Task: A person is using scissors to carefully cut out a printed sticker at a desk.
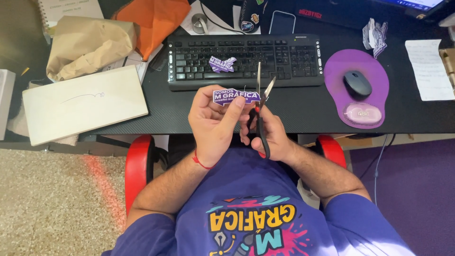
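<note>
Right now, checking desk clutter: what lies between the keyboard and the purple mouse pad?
Head view: only bare black desk lies between keyboard and purple mouse pad.

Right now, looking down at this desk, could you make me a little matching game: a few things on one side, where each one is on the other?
Things:
1. scissors
2. purple sticker
3. second purple sticker
4. computer mouse

Places:
A. lying on the keyboard
B. on the purple mouse pad
C. in the right hand, blades open
D. pinched in the left hand

Pairs: 1-C, 2-D, 3-A, 4-B
</note>
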